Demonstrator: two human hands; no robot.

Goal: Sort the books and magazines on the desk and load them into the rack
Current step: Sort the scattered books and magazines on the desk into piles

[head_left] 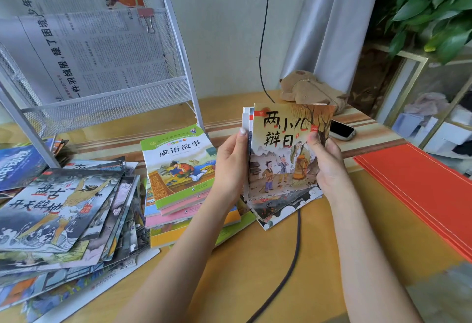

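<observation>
Both hands hold a small bundle of thin picture booklets [281,154] upright above the desk, the front cover showing three painted figures and black characters. My left hand [231,164] grips the bundle's left edge, and my right hand [325,161] grips its right edge, thumb on the cover. A stack of thicker books [178,166] with a green-edged cover lies just left of my left hand. A spread pile of thin dark picture booklets [63,207] covers the desk's left side. The white mesh rack [107,100] stands at the back left with newspapers [97,54] in it.
A red folder [419,189] lies on the desk at the right. A black cable [288,266] runs across the desk under the bundle. A brown plush toy [306,90] and a dark phone-like device [341,129] sit at the back. A green plant [434,5] stands far right.
</observation>
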